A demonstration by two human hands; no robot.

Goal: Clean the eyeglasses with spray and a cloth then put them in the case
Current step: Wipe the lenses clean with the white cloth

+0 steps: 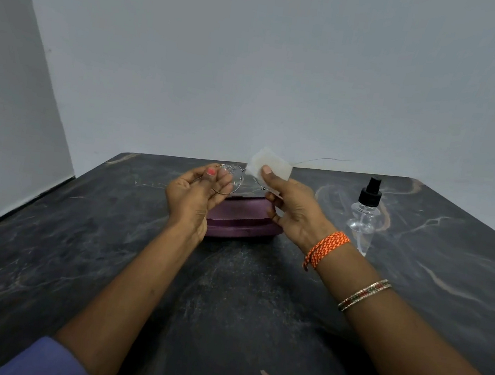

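Blue sleeves (41,358) at the near edge, both forearms reaching out over the dark marbled desk (44,256). Right forearm carries a beaded bangle (364,295); an orange woven band (326,248) sits at the wrist.

Left hand (191,199) raised above the desk, fingers closed on the left lens rim of the eyeglasses (234,179). Thin metal frame, clear lenses; droplets visible on the left lens. Thumbnail painted pink-red.

Right hand (293,211) just right of it, thumb and fingers pinching a white cloth (270,165) over the right lens. Cloth covers that lens, so it cannot be seen. One thin temple arm runs out to the far right, past the cloth.

Purple case (242,221) lies on the desk directly beneath and behind both hands, partly hidden by them; lid appears shut.

Clear spray bottle (363,220) with black pump top stands upright on the desk, to the right of the right hand, apart from it.

Pale wall (255,63) beyond the far edge of the desk.
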